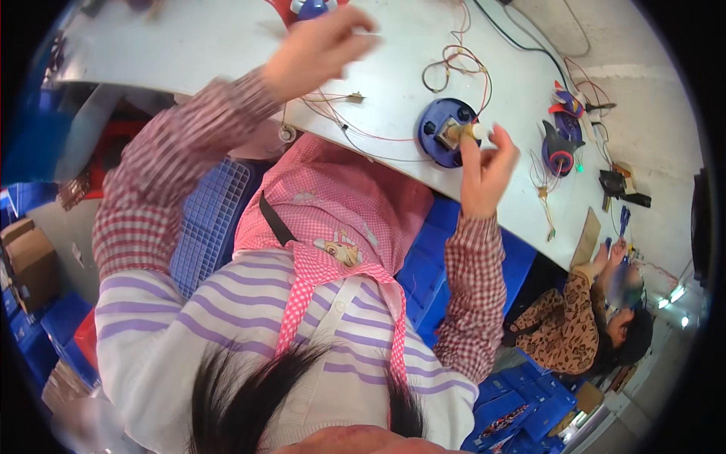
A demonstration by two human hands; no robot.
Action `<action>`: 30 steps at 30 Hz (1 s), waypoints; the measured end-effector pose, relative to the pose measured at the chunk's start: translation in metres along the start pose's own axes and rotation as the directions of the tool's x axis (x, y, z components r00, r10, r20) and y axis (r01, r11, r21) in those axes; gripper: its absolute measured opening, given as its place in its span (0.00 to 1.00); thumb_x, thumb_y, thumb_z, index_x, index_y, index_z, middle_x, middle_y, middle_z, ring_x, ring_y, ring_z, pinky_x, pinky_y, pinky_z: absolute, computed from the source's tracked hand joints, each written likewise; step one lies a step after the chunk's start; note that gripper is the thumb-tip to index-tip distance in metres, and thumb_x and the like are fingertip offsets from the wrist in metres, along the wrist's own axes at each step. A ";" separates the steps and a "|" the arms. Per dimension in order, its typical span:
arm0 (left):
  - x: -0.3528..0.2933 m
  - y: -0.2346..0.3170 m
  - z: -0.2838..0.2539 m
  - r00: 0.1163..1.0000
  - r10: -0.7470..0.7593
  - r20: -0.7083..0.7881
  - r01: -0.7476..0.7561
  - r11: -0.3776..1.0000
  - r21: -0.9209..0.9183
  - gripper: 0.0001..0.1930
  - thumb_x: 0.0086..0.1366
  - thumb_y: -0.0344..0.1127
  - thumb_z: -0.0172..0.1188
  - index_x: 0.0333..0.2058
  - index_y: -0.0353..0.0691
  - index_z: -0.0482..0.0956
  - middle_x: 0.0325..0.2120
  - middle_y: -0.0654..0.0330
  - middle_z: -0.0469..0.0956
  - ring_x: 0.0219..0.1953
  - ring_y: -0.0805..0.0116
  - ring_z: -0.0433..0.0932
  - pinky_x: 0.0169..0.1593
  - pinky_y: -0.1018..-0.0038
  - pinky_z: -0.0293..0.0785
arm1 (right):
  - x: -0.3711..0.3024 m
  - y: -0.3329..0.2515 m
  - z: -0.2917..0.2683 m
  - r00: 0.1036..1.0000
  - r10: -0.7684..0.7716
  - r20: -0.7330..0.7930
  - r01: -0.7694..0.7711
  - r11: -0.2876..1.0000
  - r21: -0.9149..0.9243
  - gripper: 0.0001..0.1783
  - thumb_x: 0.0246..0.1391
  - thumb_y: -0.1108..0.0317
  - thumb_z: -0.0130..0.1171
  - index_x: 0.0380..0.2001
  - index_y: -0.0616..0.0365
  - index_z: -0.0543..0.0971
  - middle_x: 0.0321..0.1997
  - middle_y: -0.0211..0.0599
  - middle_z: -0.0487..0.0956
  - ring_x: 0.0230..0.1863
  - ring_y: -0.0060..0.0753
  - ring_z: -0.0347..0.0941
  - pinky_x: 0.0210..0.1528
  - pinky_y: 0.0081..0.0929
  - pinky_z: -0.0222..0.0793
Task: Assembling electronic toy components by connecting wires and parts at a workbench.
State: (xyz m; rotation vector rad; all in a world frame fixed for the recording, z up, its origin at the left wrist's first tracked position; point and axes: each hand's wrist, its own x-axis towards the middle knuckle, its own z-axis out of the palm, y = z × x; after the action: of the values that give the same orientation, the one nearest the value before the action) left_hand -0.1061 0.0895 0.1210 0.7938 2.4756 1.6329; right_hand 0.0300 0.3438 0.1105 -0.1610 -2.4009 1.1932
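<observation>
Right hand pinching small white cap over round blue plastic housing; left hand blurred, grip unclear; loose red wires may snag

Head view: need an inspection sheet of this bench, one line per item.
Surface: pale grey worktable, edge bent by the lens.
Job's things: round blue part with a brass-coloured fitting in its middle, flat on the table.
Clutter: a blue and red assembly further right; small black tools near the far edge.
Hands: right hand pinches a small white piece at the blue part; left hand is raised over the table, blurred, grip unclear.
Cables: thin red and white wires looped over the table; a black cable beyond.
Surroundings: blue plastic crates under the table; another person seated at right.
</observation>
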 end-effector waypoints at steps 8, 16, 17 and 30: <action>-0.177 -0.024 -0.002 0.903 -0.407 -0.137 0.390 0.911 -0.135 0.11 0.59 0.29 0.57 0.41 0.33 0.74 0.25 0.63 0.73 0.23 0.79 0.68 0.27 0.86 0.66 | 0.002 -0.044 0.074 0.879 -0.285 0.382 0.332 0.941 -0.062 0.16 0.46 0.75 0.59 0.42 0.59 0.74 0.40 0.37 0.70 0.27 0.29 0.67 0.28 0.23 0.66; -0.163 -0.046 0.032 0.759 -0.651 0.017 0.411 0.458 -0.789 0.13 0.64 0.29 0.52 0.46 0.32 0.66 0.31 0.60 0.72 0.22 0.78 0.71 0.22 0.87 0.68 | 0.017 -0.018 0.117 0.834 -0.280 0.475 0.423 0.877 -0.226 0.12 0.47 0.75 0.59 0.37 0.61 0.73 0.38 0.36 0.72 0.24 0.33 0.68 0.28 0.26 0.66; -0.162 -0.049 0.032 0.755 -0.655 0.015 0.410 0.454 -0.792 0.13 0.64 0.29 0.52 0.46 0.32 0.66 0.31 0.60 0.72 0.22 0.78 0.71 0.22 0.87 0.68 | 0.017 -0.018 0.118 0.831 -0.280 0.481 0.425 0.877 -0.225 0.12 0.47 0.75 0.59 0.37 0.61 0.73 0.38 0.36 0.72 0.24 0.33 0.68 0.28 0.26 0.66; -0.154 -0.021 0.038 0.818 -0.573 -0.046 0.219 0.384 -0.897 0.08 0.64 0.28 0.51 0.42 0.34 0.68 0.29 0.59 0.72 0.20 0.77 0.71 0.22 0.89 0.67 | 0.013 -0.039 0.102 0.817 -0.355 0.455 0.408 0.913 -0.021 0.11 0.45 0.78 0.59 0.34 0.59 0.71 0.34 0.35 0.70 0.23 0.31 0.67 0.25 0.24 0.66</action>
State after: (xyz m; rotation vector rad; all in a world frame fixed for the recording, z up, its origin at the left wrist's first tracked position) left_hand 0.0315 0.0448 0.0527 -0.2838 1.3242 2.5097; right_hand -0.0229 0.2495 0.0914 0.6028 -2.7088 0.9709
